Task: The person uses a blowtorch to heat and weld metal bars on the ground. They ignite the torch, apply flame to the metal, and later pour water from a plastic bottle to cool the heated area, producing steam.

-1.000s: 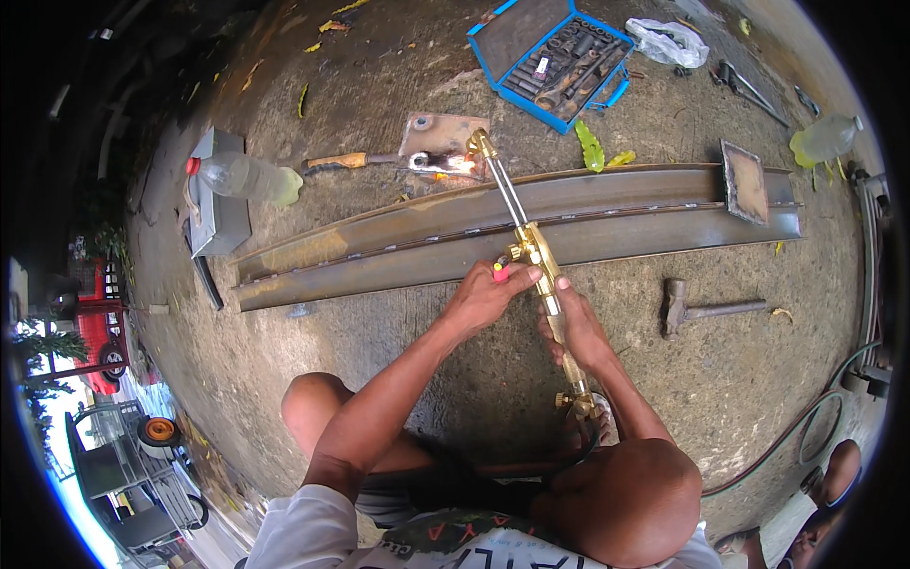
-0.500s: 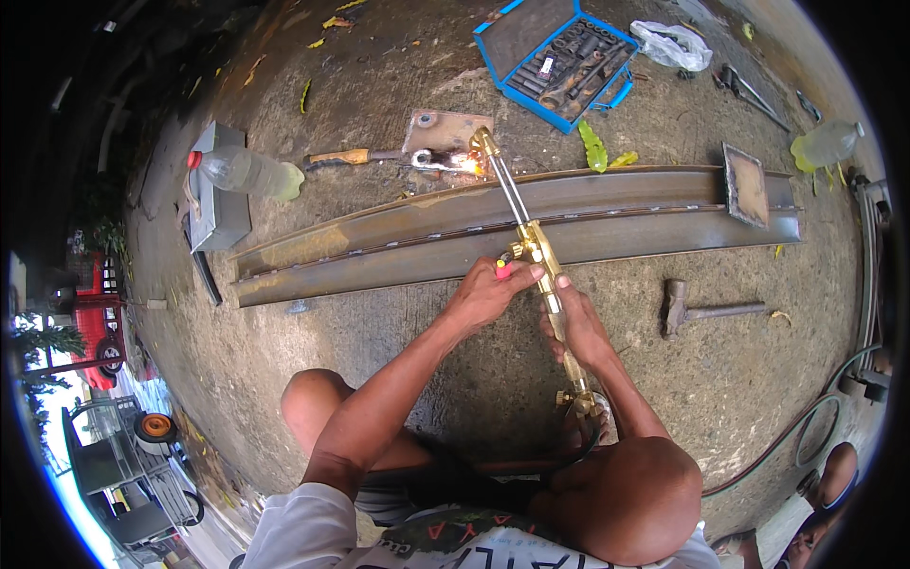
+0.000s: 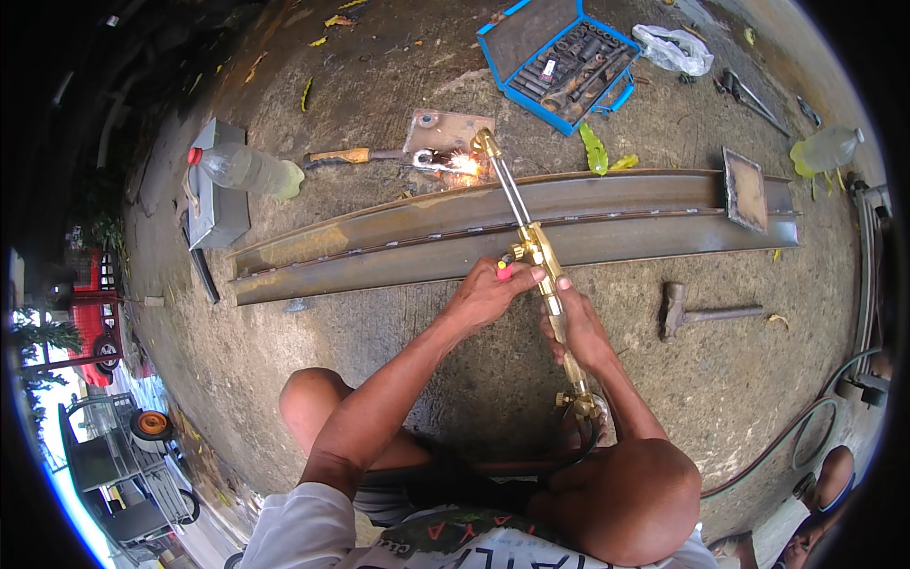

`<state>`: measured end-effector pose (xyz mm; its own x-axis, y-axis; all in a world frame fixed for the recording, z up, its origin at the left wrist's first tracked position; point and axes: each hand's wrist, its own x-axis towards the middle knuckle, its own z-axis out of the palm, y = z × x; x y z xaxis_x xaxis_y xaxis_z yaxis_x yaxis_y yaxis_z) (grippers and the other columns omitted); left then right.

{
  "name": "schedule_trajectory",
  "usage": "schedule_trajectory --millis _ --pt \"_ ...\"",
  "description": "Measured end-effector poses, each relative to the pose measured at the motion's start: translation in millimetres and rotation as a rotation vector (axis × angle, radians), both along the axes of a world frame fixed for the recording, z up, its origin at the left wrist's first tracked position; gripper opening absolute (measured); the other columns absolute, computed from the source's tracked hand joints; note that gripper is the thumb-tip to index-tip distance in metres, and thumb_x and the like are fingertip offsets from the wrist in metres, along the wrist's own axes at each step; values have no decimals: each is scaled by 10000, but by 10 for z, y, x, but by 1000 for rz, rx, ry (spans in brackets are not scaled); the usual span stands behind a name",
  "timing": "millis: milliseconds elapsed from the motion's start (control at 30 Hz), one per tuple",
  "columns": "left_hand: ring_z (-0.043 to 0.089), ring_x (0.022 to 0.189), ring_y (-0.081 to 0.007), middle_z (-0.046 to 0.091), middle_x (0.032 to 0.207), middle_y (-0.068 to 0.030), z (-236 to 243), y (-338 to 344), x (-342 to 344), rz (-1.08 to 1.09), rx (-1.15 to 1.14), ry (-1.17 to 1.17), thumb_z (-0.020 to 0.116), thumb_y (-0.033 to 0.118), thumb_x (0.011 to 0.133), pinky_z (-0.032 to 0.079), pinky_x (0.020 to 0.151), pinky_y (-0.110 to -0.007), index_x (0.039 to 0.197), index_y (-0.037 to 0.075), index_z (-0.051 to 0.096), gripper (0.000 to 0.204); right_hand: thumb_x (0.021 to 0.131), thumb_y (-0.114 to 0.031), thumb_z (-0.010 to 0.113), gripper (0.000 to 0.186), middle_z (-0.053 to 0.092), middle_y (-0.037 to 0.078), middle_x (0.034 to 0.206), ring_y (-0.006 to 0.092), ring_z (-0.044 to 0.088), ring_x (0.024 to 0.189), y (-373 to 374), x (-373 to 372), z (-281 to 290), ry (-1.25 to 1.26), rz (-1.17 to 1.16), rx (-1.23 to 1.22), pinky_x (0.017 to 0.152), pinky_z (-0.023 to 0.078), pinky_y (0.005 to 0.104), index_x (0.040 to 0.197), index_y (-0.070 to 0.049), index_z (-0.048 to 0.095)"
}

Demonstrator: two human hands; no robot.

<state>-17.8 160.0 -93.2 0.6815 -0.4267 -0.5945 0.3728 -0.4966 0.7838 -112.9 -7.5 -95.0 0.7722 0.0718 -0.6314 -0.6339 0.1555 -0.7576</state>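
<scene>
My right hand (image 3: 578,327) is wrapped round the handle of a brass cutting torch (image 3: 538,248). My left hand (image 3: 488,294) grips a small pink-and-yellow object (image 3: 504,269), too small to name surely, with its thumb against the torch by the valve. Beyond two long steel beams (image 3: 616,190) the torch tip (image 3: 485,142) points down at sparks and glowing metal (image 3: 463,163) at the edge of a rusty plate (image 3: 427,128). A wooden-handled tool (image 3: 346,156) lies there, its metal end with a ring beside the sparks.
A blue socket case (image 3: 559,71), plastic bag (image 3: 673,49) and pliers-like tools (image 3: 758,104) lie beyond. Bottles (image 3: 242,171) (image 3: 820,147) flank the beams. A square plate (image 3: 744,190) rests on them; a hammer (image 3: 711,313) is nearer. Hoses (image 3: 810,422) and another person's leg (image 3: 834,474) are at right.
The bright spot at the torch tip now throws a wider spray of sparks. My hands and the torch stay almost where they were.
</scene>
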Motion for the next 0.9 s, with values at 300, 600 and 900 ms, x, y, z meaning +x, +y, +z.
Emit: schedule_trajectory --millis 300,600,900 --pt "630 1003 -164 750 1035 -124 -31 15 0 -2 -29 2 719 428 941 483 918 -359 1117 20 763 447 1015 -683 285 706 483 38 622 137 446 417 -9 -4 6 -5 14 4 383 393 309 949 -21 523" --pt "624 1006 -156 749 1033 -116 -39 26 1 -9 -16 1 720 431 940 480 918 -355 1119 17 763 453 1017 -675 286 704 485 43 623 137 445 415 -9 -1 3 -7 16 -4 380 393 309 953 -16 524" --pt "625 1005 -157 751 1032 -113 -57 42 -1 12 -27 4 727 436 934 481 918 -353 1117 25 766 452 1031 -649 281 685 484 43 618 140 445 412 6 14 45 -1 14 -6 384 390 310 952 -13 523"
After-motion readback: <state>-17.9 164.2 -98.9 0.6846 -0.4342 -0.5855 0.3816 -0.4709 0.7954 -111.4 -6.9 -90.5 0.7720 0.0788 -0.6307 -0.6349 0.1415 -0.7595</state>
